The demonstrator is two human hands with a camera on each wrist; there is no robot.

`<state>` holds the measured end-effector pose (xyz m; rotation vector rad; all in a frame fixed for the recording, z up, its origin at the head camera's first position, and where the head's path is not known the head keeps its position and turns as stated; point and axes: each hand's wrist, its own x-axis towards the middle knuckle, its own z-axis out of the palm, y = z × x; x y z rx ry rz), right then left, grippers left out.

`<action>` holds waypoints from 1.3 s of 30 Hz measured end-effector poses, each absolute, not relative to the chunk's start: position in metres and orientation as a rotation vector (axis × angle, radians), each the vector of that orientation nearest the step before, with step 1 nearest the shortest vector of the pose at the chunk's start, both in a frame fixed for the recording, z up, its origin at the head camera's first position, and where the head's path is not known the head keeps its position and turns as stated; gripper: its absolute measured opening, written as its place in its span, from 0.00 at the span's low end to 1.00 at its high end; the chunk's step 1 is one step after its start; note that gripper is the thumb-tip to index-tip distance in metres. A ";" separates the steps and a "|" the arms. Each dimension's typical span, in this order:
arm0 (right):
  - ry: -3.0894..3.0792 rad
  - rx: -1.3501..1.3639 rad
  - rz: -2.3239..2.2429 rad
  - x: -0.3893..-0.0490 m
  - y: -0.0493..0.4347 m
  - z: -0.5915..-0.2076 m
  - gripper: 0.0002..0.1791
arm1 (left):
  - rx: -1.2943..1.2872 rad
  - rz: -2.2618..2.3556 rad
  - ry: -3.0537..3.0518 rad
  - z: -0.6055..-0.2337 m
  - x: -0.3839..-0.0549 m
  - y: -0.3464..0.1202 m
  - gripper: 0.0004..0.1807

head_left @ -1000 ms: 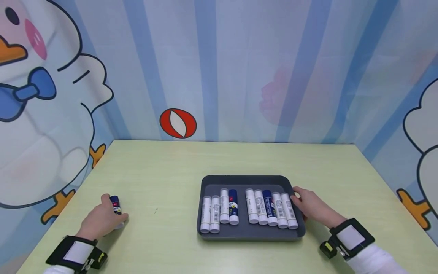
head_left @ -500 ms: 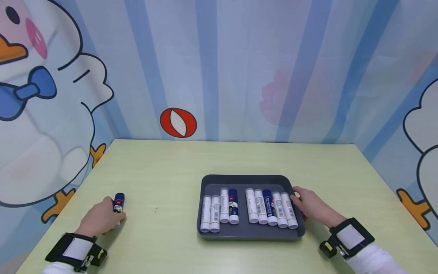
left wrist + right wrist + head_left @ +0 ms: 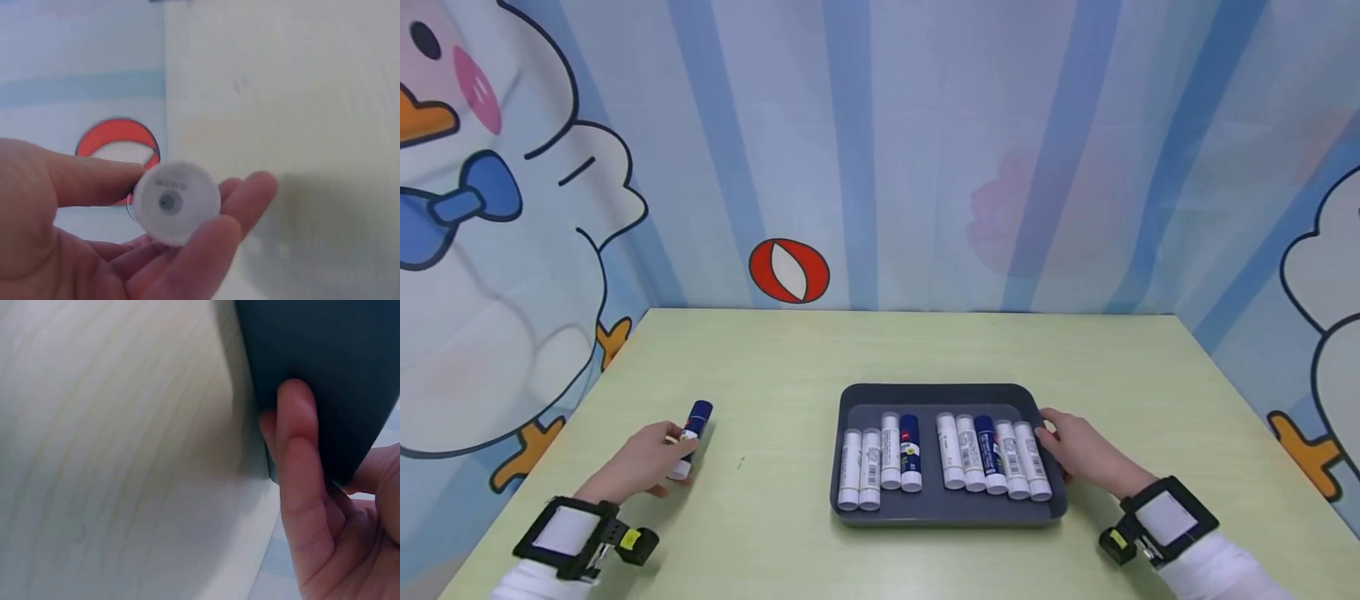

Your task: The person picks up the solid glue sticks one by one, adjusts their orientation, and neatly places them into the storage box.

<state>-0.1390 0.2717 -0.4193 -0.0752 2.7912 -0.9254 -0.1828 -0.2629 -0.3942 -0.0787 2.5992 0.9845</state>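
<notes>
In the head view my left hand [image 3: 643, 460] grips a glue stick [image 3: 697, 419] with a dark blue cap, tilted with its cap pointing away and right. Its white round base [image 3: 187, 219] faces the left wrist camera, with thumb and fingers around the barrel. At the right end of a dark grey tray [image 3: 947, 520], my right hand [image 3: 1086, 450] holds the tray's side between thumb and fingers. From the right wrist, fingers [image 3: 303, 494] press the tray's outer wall [image 3: 350, 375]. Several glue sticks lie in the tray in two groups, mostly white, with a blue one [image 3: 910, 446] on the left and another [image 3: 988, 450] on the right.
The tray stands on a pale wood-grain table [image 3: 775, 375], right of the middle. A blue striped curtain [image 3: 910, 167] with cartoon prints borders the table at the back and both sides. Each wrist wears a black strap with a small camera.
My left hand has moved right and slightly away from me, bringing the glue stick along. More of the blue cap now shows past the fingers. The right hand and tray stay in place.
</notes>
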 end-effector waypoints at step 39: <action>2.799 -0.069 -0.938 -0.138 0.271 -0.421 0.23 | 0.373 1.134 2.258 -0.380 -0.193 -0.012 0.16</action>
